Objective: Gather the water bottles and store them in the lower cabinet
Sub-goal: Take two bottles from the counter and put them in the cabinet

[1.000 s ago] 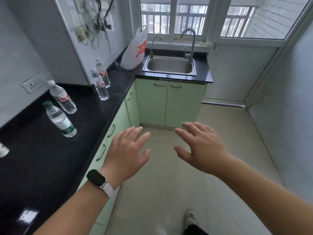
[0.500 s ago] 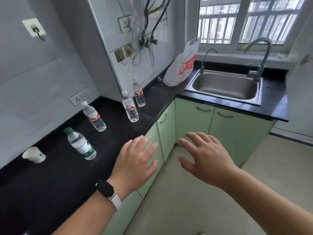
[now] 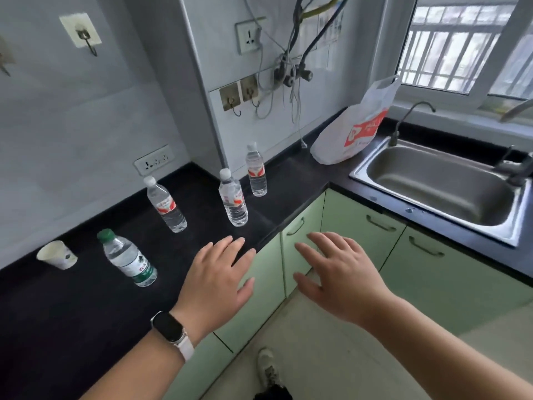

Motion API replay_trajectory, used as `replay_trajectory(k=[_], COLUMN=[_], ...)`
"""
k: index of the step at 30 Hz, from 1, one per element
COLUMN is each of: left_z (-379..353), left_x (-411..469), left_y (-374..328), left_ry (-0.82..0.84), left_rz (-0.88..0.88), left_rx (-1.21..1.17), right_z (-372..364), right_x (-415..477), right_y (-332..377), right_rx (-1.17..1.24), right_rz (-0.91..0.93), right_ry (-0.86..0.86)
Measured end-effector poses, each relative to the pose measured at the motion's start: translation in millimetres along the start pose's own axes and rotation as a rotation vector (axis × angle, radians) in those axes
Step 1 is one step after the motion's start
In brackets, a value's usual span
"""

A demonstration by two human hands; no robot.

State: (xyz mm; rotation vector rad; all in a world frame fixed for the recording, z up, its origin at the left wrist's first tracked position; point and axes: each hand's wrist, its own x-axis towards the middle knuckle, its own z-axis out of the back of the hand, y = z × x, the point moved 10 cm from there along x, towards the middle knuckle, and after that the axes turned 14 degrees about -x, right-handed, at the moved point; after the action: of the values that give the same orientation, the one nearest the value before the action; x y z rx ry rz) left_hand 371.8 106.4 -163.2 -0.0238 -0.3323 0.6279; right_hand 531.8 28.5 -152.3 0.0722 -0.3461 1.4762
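Note:
Several water bottles stand upright on the black counter (image 3: 72,307). A green-capped bottle (image 3: 129,258) is nearest on the left. Three white-capped, red-labelled bottles stand further back: one (image 3: 166,204) behind it, one (image 3: 233,197) in the middle and one (image 3: 256,170) by the wall. My left hand (image 3: 216,281), a watch on its wrist, hovers flat over the counter's front edge with fingers spread and holds nothing. Spread and empty too, my right hand (image 3: 337,275) hangs in front of the light green lower cabinet doors (image 3: 300,255), which are closed.
A white paper cup (image 3: 57,254) lies on its side at the counter's left. A white and red plastic bag (image 3: 354,131) leans by the steel sink (image 3: 438,183). Cables and hooks hang on the wall. My shoe (image 3: 268,368) is on the floor below.
The view has swung left and closer to the counter, bringing the bottles and the cup nearer. Both hands stay spread and empty, now over the counter edge and cabinet doors.

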Motion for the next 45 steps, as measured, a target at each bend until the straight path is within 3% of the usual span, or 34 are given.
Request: replay_trajectory(k=[12, 18, 26, 31, 37, 45], left_z=[-45, -54, -71, -95, -126, -154], left_x=[112, 131, 134, 132, 143, 160], left_y=[133, 184, 225, 240, 243, 236], left_ry=[-0.044, -0.061, -0.074, -0.111, -0.182, -0.376], left_rz=[0.062, 0.183, 0.418, 0.647, 0.978, 1.214], left_rx=[-0.115, -0.194, -0.257, -0.413, -0.656, -0.785], right_z=[-60, -84, -124, -162, -211, -264], right_x=[166, 221, 282, 323, 374, 430], right_y=[-23, -12, -22, -48, -75, -70], right_rx=[-0.110, -0.078, -0.027, 0.039, 0.218, 0.614], right_rz=[0.030, 0.064, 0.107, 0.101, 0.107, 0.156], right_ry=[0.046, 0.030, 0.006, 0.032, 0.172, 0.429])
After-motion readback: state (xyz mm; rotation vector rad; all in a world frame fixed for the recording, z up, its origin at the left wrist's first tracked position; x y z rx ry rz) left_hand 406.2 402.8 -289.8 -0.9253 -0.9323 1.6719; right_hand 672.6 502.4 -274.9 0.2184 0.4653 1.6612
